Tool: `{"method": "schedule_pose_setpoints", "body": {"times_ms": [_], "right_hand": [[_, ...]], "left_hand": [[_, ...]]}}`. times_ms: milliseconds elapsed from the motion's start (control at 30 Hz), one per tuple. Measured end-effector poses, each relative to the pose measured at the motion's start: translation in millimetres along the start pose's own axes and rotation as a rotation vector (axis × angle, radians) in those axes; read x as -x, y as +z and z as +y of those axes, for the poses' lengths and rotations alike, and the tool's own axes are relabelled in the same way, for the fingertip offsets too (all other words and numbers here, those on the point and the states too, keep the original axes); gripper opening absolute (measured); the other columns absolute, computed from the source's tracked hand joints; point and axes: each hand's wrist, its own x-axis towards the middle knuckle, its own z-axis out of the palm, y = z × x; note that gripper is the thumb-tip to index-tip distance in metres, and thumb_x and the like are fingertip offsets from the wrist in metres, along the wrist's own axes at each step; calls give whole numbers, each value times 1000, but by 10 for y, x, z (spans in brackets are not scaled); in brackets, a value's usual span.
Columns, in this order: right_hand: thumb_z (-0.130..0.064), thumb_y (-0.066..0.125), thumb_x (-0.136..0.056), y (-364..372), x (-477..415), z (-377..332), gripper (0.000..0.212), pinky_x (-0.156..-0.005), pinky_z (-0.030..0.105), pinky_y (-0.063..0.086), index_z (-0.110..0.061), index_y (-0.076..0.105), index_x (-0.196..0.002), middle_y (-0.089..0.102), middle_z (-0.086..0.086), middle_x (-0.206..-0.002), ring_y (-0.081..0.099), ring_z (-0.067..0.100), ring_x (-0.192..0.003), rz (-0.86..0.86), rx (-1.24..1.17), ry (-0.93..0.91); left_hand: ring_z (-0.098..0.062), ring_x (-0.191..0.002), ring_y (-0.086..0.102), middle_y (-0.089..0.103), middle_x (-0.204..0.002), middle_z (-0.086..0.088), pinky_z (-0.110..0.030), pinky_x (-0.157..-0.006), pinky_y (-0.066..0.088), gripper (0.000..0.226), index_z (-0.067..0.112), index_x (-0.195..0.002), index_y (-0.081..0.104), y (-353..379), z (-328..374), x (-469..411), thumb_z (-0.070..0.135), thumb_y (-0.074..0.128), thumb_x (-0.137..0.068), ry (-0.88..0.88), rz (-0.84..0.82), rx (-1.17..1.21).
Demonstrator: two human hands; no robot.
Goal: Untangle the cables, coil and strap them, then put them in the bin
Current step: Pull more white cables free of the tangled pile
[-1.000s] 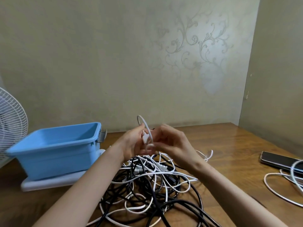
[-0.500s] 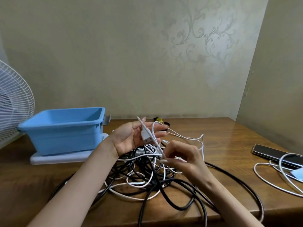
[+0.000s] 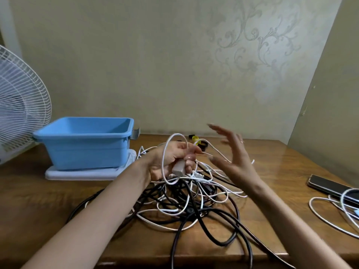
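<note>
**White cable gripped above the tangle**

A white cable (image 3: 175, 134) is gripped in the left hand (image 3: 169, 160), whose fingers are curled round it just above the heap. One loop of it is seen arching over the top of the hand and down along its near side. Its pale connector (image 3: 178, 168) is held under the bent fingers and points down toward the pile. The right hand (image 3: 231, 158) is held released — fingers straight and spread, palm turned toward the left hand — and nothing is grasped in it. A white strand passes close by its fingers, though whether it is touched cannot be told.

Below both hands, the tangle (image 3: 186, 206) of black and white cables is spread over the middle of the wooden table (image 3: 38, 200), and thick black loops reach the near edge. The blue bin (image 3: 85, 146) is set at the left rear of the table on a flat white board (image 3: 87, 174), near the heap but apart from the gripped cable. Its inside is seen only in part.

A white fan (image 3: 21, 101) is seen beside the bin at the left edge. At the right, a dark phone (image 3: 330, 186) is laid flat, and a loose white cable (image 3: 310, 205) is curled beside it and partly over it. Behind the left hand, small yellow and black items (image 3: 196, 138) are glimpsed near the wall — what they are cannot be told.
</note>
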Motion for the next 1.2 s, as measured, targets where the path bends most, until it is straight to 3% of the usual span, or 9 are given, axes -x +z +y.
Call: {"method": "schedule_pose_setpoints", "body": {"times_ms": [67,167,367,500,600,667,767,933,1200], "right_hand": [[-20,68,-75,-70,-230,158,48,-99,29,42,-29,58,-121,61,-11,-116,53,10,-111,-311,218,31],[-20,72,-82,-240,-441,177,13,-66,24,52,-9,70,-90,65,6,-73,62,18,-67,-560,-18,291],[-22,81,-66,-736,-648,266,37,-38,22,46,-5,53,-83,32,-3,-43,32,7,-30,-368,-795,780],[6,91,-37,-576,-784,124,56,-32,14,38,-5,55,-79,35,-3,-45,33,4,-30,-166,-1327,790],[0,59,-84,-296,-824,-226,11,-27,11,22,-6,50,-86,41,0,-42,26,2,-27,-113,-1070,673],[-6,44,-98,-164,-821,-400,12,-29,13,19,-2,51,-89,45,4,-42,25,3,-27,-87,-812,556],[-6,50,-96,-59,-762,-569,12,-31,14,21,0,54,-86,49,9,-48,29,6,-29,-143,-672,452],[-14,69,-81,133,-520,-668,13,-35,17,31,-6,61,-75,60,6,-55,40,9,-37,-370,-538,309],[-23,59,-89,198,-355,-176,17,-45,16,42,-11,71,-92,63,4,-66,48,5,-44,-697,-700,397]], "left_hand": [[-7,-44,47,49,-54,1,-19,-45,45,13,1,-90,52,-25,78,15,7,41,-96,-4,-50,-213],[-5,-48,46,50,-58,3,-17,-47,43,20,0,-95,58,-114,217,32,11,41,-99,-22,-47,-509],[-7,-41,45,41,-48,3,-20,-44,44,31,3,-79,50,-345,444,15,16,35,-102,-21,183,-452],[-16,-45,56,52,-49,-4,-26,-48,53,29,4,-79,46,-274,431,-44,18,36,-102,-38,191,-259],[-27,-59,68,66,-60,-12,-38,-62,59,24,-1,-88,50,-167,380,-121,21,43,-96,56,111,-323],[-33,-70,69,69,-67,-14,-42,-72,58,27,-1,-90,52,-152,376,-156,26,50,-88,89,82,-350],[-30,-77,67,69,-74,-14,-41,-80,55,20,0,-87,55,-146,400,-186,17,47,-94,177,99,-319],[-14,-55,52,51,-65,-7,-23,-55,48,33,7,-71,50,-103,452,-257,13,39,-101,254,374,-200],[-11,-36,37,31,-43,2,-21,-45,46,34,9,-48,41,-221,653,-124,2,39,-81,204,135,485]]}}
